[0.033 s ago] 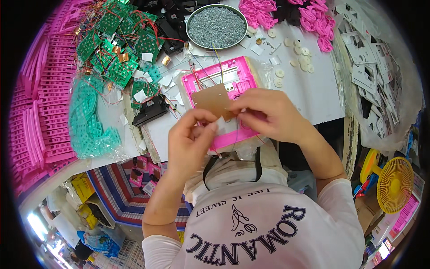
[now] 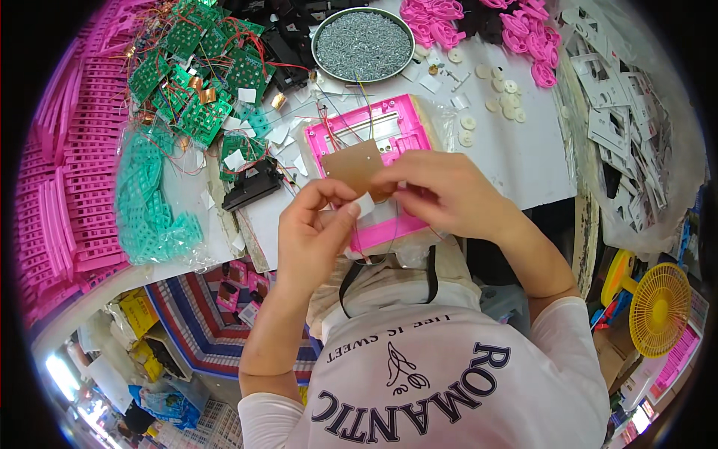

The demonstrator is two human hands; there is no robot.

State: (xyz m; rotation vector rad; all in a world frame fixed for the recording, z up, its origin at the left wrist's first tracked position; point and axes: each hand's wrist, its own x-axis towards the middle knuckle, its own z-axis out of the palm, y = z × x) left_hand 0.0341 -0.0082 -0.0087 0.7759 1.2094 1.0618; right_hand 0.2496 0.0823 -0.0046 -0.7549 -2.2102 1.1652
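In front of me lies a pink plastic casing, with metal strips and thin wires in its upper part. A flat tan circuit board rests over its middle. My left hand is closed in a pinch on a small white sticker-like piece, held just below the board. At the board's lower right edge is my right hand, its fingers curled together. Whatever those fingertips grip is hidden.
A round tray of small screws stands beyond the casing. Wired green circuit boards and teal keypad sheets are heaped left, near stacked pink parts. White discs lie right, before bagged white panels.
My right hand has shifted slightly left along the board's edge. The white piece in my left hand is tilted a little differently and shows more plainly.
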